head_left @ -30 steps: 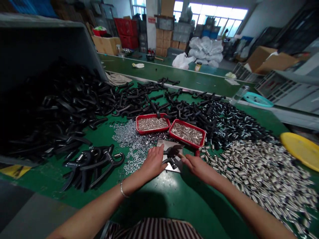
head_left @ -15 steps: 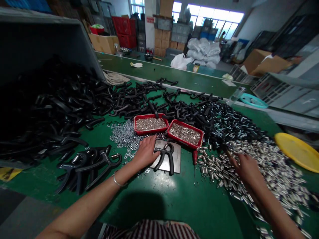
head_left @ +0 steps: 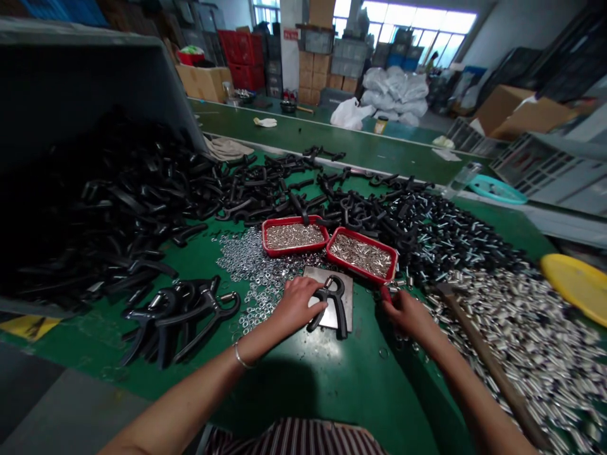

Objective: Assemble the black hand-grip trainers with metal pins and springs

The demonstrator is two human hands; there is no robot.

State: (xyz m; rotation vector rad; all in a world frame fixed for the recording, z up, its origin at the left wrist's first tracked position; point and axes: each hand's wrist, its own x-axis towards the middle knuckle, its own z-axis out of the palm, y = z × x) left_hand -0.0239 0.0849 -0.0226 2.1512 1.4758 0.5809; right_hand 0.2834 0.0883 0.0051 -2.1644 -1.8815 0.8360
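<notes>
I take the metal plate (head_left: 329, 318) on the green bench (head_left: 351, 382) as my mark. The black A-shaped grip (head_left: 340, 309) lies across it, its curved end toward the far edge, its two legs spread toward me, the right one reaching just past the near edge.

I have the left hand (head_left: 298, 304) at the plate's left side, narrowed on the grip: the fingers lie over its upper left part, with the thumb against the left leg. So the grip sits just to the right of that hand, touching it.

My right hand (head_left: 408, 315) is to the right of the plate and well apart from the grip, its fingers closed around a red handle (head_left: 386, 293); I cannot see the rest of that tool.

Beyond the plate stand two red trays of small metal parts, the left tray (head_left: 287, 253) and the right tray (head_left: 361, 272), near each other. Loose washers (head_left: 253, 272) spread to the plate's left, and further left is a cluster of black grips (head_left: 187, 319). Well to the right of the plate, past the right hand, a wooden-handled hammer (head_left: 492, 364) rests on a heap of silvery springs (head_left: 516, 328).
</notes>
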